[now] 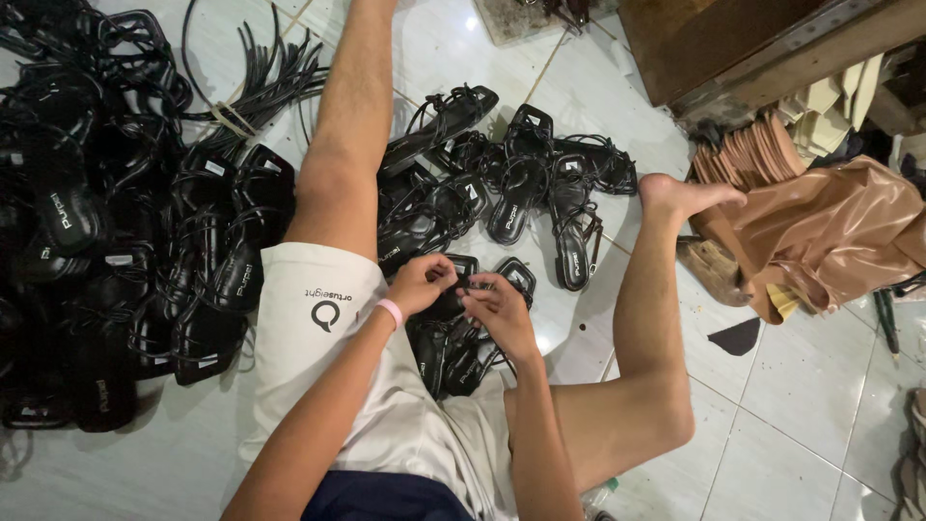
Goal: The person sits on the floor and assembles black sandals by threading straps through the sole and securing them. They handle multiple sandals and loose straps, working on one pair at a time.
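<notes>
The big heap of black sandals (106,222) lies on the tiled floor (801,425), left of the person's left thigh; a knee could knock it over. No container shows. Between the knees, the left hand (422,283) and right hand (497,311) pinch 1 strappy black sandal (453,323), fingers closed on its thin straps, which could slip or tangle.

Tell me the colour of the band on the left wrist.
Pink; the wristband shows clearly in the head view.

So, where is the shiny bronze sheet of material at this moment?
In the head view, the shiny bronze sheet lies crumpled on the right side, beside the person's right foot and below the brown wooden furniture.
</notes>
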